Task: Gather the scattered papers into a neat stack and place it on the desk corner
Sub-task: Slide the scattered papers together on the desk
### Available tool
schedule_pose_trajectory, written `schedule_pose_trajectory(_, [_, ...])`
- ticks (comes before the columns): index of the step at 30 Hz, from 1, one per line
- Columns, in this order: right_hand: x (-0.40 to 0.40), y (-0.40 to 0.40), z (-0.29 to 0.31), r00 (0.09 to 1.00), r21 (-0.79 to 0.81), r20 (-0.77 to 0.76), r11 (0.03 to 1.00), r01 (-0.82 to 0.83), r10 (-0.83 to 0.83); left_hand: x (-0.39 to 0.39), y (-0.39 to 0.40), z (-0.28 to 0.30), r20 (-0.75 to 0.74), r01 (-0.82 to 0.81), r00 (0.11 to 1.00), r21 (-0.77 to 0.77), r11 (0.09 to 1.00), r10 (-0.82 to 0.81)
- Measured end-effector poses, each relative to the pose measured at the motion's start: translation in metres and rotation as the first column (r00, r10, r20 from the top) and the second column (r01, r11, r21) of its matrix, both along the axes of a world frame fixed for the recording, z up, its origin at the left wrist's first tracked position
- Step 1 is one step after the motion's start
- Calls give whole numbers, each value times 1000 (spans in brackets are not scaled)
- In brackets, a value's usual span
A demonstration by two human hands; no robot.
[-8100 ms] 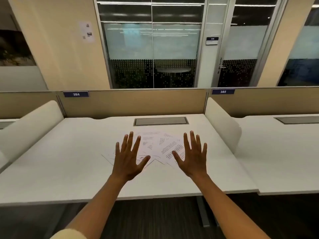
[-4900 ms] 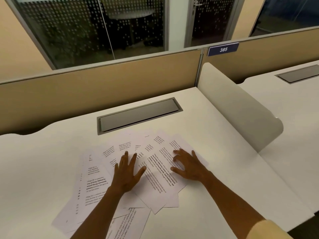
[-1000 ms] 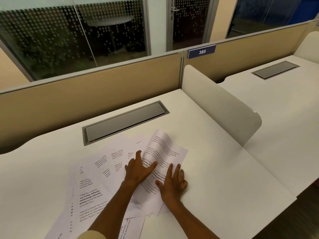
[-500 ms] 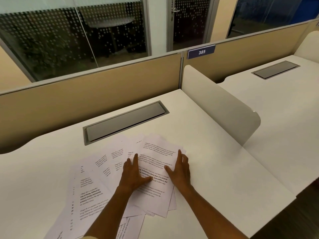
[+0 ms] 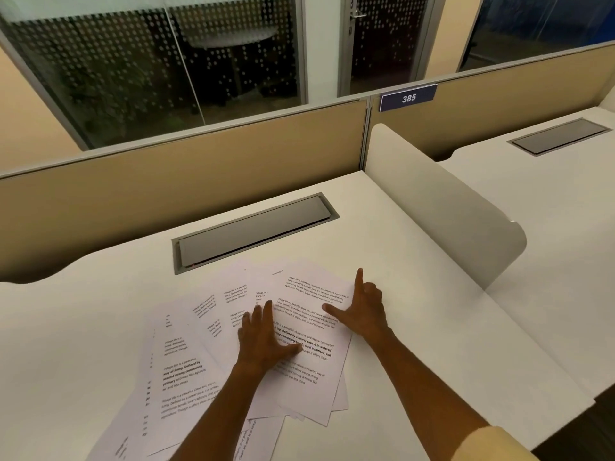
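Several white printed papers [image 5: 186,367] lie fanned and overlapping on the white desk [image 5: 66,327]. The top sheet [image 5: 312,327] lies at the right end of the spread. My left hand [image 5: 263,337] presses flat on that sheet's left part, fingers spread. My right hand [image 5: 362,311] rests on its right edge, index finger pointing away, thumb out over the text, other fingers curled. Neither hand holds a sheet off the desk. My forearms hide parts of the lower papers.
A grey cable hatch [image 5: 253,231] is set into the desk behind the papers. A tan partition [image 5: 166,191] runs along the back. A white rounded side divider [image 5: 449,207] stands at the right, with a neighbouring desk [image 5: 549,201] beyond. The desk's front right corner [image 5: 585,397] shows.
The top sheet, lifted and curled a second ago, now lies flat. My right hand slid from its lower edge to its right edge; my left hand stays pressed on it.
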State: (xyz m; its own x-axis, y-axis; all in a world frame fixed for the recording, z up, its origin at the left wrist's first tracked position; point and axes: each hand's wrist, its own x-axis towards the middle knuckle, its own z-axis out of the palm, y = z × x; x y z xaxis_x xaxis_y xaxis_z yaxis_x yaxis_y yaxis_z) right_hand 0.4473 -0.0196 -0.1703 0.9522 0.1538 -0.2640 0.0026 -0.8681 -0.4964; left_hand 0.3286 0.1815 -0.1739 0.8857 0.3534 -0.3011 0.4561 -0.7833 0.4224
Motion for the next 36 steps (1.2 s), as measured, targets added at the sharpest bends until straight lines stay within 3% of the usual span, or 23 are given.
schedule_pose_trajectory(4, [7,6,0,999,79,-50,997,23,-19,1,0,1,1,10,1000,7,1000,-10])
schedule_pose_trajectory(10, [6,20,-1,987,402,-162,912,82,-17,-3,0,0,1,1,1000,-4,1000,-1])
schedule_pose_trajectory(17, [-9,18,-9,941,710,-319,630,314,-109,-1,2,-1,-7,-14,1000,-2,1000,14])
schedule_pose_trajectory(22, [-8,6,-8,945,797,-318,518,310,-76,5,9,7,28,-51,998,-10,999,51])
schedule_pose_trajectory(29, [-4,-4,4,914,797,-405,486,360,-13,11,26,18,160,-195,951,-349,917,263])
schedule_pose_trajectory(36, [-5,1,27,912,822,-409,443,357,26,8,50,34,242,-124,930,-502,856,277])
